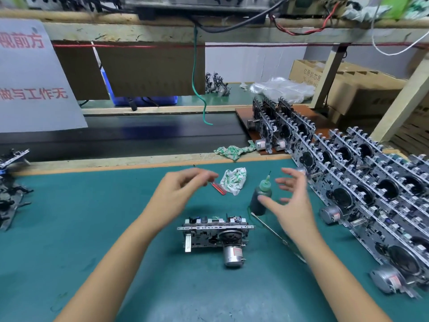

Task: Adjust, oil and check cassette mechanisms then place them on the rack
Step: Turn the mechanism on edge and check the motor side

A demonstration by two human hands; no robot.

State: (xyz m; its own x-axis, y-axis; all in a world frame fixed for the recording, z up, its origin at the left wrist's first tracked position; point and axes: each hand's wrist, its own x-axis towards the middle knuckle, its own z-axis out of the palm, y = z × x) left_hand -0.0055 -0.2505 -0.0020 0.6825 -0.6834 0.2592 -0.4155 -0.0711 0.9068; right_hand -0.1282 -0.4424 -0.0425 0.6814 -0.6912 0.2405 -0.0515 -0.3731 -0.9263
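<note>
Hands above the green mat point(97, 228), one cassette mechanism point(214, 231) standing on it between them.

Rows of finished mechanisms point(362, 189) fill the right side, leaning in long lines. The single mechanism sits near the middle of the mat, motor toward the camera, untouched. Right hand point(291, 201) is spread, fingers relaxed, just beside the dark oil bottle point(261, 196) with nothing in it. Left hand point(178, 191) has fingers curled at the red-handled screwdriver point(218, 188); blur hides whether it grips. A patterned cloth point(234, 180) lies beyond.
</note>
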